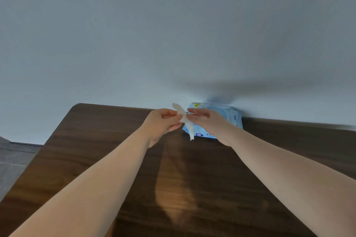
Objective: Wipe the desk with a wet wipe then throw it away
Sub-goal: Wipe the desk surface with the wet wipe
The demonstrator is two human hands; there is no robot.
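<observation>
— Status of the wipe?

— The white, twisted wet wipe (184,119) is held above the dark brown wooden tabletop (96,150), in front of the light blue plastic wipe pack (234,116), which lies at the tabletop's far edge against the pale wall (173,34).

— Hands?

— The left hand (160,124) pinches the wipe between thumb and fingers. The right hand (207,121) grips it at the fingertips from the other side. Both forearms are bare.

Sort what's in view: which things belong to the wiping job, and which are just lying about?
For the job: wet wipe, pinched between left hand and right hand; blue wipes pack; wooden desk.
Lying about: nothing visible. No bin in view.
</observation>
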